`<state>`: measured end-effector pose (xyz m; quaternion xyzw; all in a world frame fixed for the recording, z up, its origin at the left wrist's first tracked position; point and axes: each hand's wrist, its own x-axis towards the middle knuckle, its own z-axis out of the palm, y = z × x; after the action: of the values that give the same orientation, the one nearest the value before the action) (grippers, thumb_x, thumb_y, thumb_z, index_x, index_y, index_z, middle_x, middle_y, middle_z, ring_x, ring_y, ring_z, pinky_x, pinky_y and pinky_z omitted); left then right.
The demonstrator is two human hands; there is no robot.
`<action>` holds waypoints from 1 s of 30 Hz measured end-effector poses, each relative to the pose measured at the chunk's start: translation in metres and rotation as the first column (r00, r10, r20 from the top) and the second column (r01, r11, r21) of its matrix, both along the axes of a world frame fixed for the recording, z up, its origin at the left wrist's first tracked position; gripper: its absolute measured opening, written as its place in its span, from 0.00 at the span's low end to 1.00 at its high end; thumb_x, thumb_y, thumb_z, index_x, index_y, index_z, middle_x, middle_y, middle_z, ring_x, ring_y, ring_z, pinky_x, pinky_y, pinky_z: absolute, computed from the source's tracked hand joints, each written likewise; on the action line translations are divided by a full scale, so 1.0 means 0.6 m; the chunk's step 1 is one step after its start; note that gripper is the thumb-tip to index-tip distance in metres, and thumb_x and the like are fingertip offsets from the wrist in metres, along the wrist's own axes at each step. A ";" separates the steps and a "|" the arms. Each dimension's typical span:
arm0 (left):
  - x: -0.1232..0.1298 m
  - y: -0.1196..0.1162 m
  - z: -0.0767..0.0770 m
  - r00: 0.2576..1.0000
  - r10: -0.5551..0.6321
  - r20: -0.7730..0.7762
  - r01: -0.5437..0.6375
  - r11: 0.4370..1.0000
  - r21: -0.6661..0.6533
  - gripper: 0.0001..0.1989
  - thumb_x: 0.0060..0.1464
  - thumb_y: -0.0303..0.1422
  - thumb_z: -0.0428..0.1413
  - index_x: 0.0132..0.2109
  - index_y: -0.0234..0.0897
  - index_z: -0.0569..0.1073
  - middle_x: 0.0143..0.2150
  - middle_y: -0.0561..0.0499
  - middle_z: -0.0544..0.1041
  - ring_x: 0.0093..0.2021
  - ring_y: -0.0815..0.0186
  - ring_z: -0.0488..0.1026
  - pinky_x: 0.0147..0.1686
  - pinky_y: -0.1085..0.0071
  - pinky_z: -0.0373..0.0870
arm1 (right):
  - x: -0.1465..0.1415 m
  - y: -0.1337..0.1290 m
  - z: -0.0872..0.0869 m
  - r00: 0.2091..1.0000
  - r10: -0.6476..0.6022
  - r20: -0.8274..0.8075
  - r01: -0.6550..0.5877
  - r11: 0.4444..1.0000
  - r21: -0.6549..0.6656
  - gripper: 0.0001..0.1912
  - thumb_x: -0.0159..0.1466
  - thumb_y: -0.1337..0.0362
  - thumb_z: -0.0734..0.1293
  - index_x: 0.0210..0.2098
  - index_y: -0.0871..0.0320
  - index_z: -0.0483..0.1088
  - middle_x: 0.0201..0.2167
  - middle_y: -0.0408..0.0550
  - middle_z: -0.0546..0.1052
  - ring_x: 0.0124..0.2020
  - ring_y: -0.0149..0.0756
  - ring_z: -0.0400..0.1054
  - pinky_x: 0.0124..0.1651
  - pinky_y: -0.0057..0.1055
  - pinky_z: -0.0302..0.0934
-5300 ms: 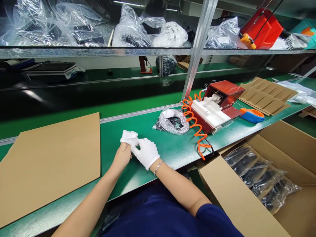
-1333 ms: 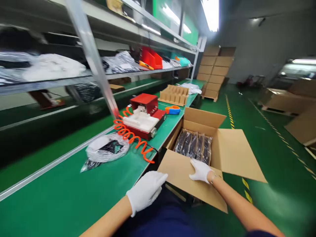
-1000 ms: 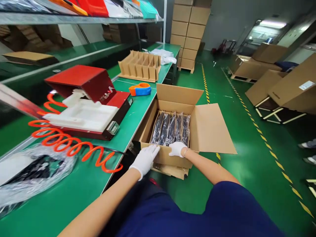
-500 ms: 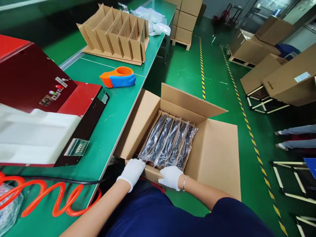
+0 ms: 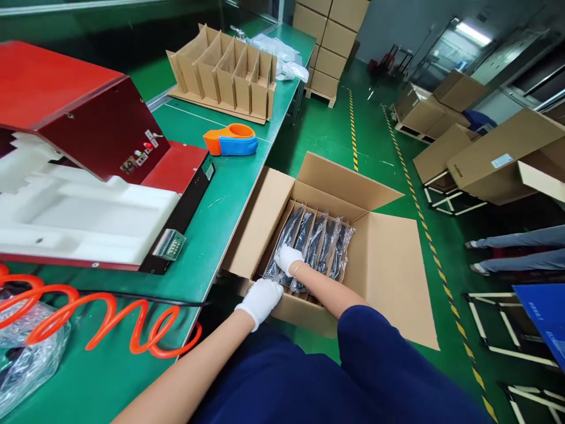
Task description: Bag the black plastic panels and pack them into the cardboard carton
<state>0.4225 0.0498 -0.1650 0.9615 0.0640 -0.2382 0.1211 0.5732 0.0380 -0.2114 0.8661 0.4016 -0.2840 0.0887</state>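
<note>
An open cardboard box with dividers holds several dark items in clear plastic wrap, standing in a row of slots. My left hand, in a white glove, is closed at the box's near left corner, by the end of the leftmost wrapped item; what its fingers hold is hidden. Over the left side of the row lies my right hand, also gloved, its fingers curled against the plastic of the leftmost items. Whether it grips the plastic is too small to tell.
On the green table stand a red machine with white foam, an orange-and-blue tape dispenser, a cardboard divider grid and a coiled orange hose. A person's legs show at right, near cartons.
My right hand has moved from the box's near edge up onto the wrapped items at the left. My left hand stays at the near left corner. The view has shifted.
</note>
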 end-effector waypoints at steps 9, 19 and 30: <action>-0.001 0.001 -0.008 0.999 -0.015 0.044 0.016 1.000 -0.015 0.12 0.66 0.35 0.57 0.51 0.31 0.76 0.49 0.44 0.79 0.50 0.59 0.78 0.51 0.55 0.76 | -0.017 -0.008 0.008 0.995 -0.097 -0.025 0.098 0.993 0.059 0.22 0.72 0.54 0.65 0.53 0.68 0.74 0.51 0.62 0.79 0.51 0.44 0.77 0.54 0.41 0.71; 0.006 0.008 0.029 0.972 0.158 0.175 -0.134 0.980 -0.145 0.14 0.62 0.32 0.57 0.53 0.40 0.77 0.53 0.43 0.80 0.57 0.55 0.75 0.62 0.57 0.67 | -0.033 -0.231 0.083 0.913 0.110 -0.393 -0.067 0.990 0.121 0.18 0.65 0.53 0.68 0.52 0.52 0.77 0.50 0.45 0.82 0.45 0.37 0.77 0.48 0.29 0.69; 0.019 0.089 -0.030 0.700 0.683 -0.208 -0.703 0.711 -0.033 0.15 0.65 0.36 0.57 0.54 0.32 0.74 0.48 0.42 0.79 0.47 0.59 0.79 0.47 0.61 0.76 | -0.062 -0.246 0.064 0.977 0.136 -0.167 -0.134 0.991 0.022 0.21 0.68 0.54 0.63 0.57 0.49 0.75 0.50 0.53 0.82 0.51 0.50 0.78 0.51 0.40 0.68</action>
<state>0.4336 0.1031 -0.1829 0.8326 0.4185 -0.2643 0.2483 0.5361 -0.1097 -0.1731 0.8104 0.4669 -0.3472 0.0690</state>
